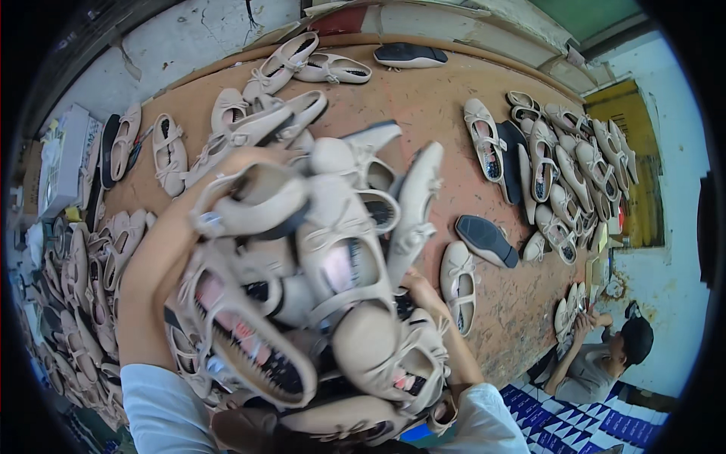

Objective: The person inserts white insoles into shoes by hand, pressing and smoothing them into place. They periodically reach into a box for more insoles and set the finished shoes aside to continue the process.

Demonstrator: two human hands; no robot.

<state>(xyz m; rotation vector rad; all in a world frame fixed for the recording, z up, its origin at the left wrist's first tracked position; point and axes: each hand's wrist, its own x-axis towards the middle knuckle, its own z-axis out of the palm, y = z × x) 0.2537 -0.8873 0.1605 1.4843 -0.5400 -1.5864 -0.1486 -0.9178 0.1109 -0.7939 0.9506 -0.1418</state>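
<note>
A big pile of beige flat shoes [333, 257] with bows and straps fills the middle of the view, held up against my chest above a brown table [423, 98]. My left arm wraps round the pile from the left, and my left hand [236, 163] hooks over the topmost shoe [253, 200]. My right forearm comes up from the lower right. Only the wrist of my right hand [414, 284] shows, pressed against the pile's right side with its fingers hidden among the shoes.
More beige shoes lie about the table: a few at the far edge [302, 64], a dense row at the right [560, 159], a heap at the left [83, 280]. Black soles [488, 240] lie between. A person [605, 356] sits at lower right on a blue-patterned floor [544, 416].
</note>
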